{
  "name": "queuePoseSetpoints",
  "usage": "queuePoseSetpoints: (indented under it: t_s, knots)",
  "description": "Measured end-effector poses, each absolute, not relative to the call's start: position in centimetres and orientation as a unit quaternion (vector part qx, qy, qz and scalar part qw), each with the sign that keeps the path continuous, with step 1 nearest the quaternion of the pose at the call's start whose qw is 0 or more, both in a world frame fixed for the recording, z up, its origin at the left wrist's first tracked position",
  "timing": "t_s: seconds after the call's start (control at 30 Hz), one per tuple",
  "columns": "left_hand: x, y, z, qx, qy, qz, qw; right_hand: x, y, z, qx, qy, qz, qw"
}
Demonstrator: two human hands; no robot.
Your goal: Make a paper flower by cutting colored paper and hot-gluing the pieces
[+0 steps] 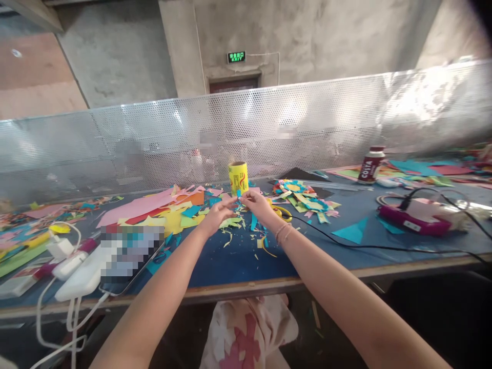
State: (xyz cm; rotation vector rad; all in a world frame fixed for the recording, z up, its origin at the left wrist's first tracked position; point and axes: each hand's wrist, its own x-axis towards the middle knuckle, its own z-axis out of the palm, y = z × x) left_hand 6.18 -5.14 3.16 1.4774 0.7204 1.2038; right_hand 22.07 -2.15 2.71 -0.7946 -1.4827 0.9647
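A small piece of blue paper [239, 193] stands up between the fingertips of my two hands. My right hand [257, 203], with a thin bracelet at the wrist, pinches it from the right. From the left, my left hand [220, 214] brings its bent fingers together at the same piece; its exact grip is partly hidden. Just behind them stands an upright yellow roll [239, 178] with a hollow top. Yellow-handled scissors [283, 213] lie beside my right wrist. To the right sits a layered paper rosette [294, 188] in several colours.
Coloured paper sheets [134, 207] and scraps cover the table's left. A phone [134, 261] and white power bank [89, 269] lie front left with cables. At right are a dark red bottle [371, 165], a purple power strip [414, 221] and a black cable. A perforated metal screen [154, 138] stands behind.
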Motion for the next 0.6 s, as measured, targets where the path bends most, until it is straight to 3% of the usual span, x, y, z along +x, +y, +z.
queuePoseSetpoints:
  t_s: [0.1, 0.17, 0.27, 0.37, 0.6]
  knots:
    - [5.1, -4.2, 3.3, 0.620, 0.345, 0.532, 0.463, 22.2, -2.1, 2.8, -0.325, -0.599, 0.444, 0.582]
    - [3.7, -3.1, 3.0, 0.620, 0.457, 0.543, 0.336, 22.3, -2.1, 2.8, -0.320, -0.580, 0.466, 0.586]
    - [1.2, -1.4, 2.0, 0.638, 0.604, 0.454, 0.146, 22.5, -2.1, 2.8, -0.322, -0.559, 0.498, 0.580]
    - [-0.3, -0.6, 0.8, 0.648, 0.659, 0.355, 0.143, 22.5, -2.0, 2.7, -0.327, -0.542, 0.518, 0.575]
    - [1.0, -1.5, 0.5, 0.691, 0.617, 0.335, 0.174, 22.7, -1.7, 2.5, -0.341, -0.551, 0.505, 0.570]
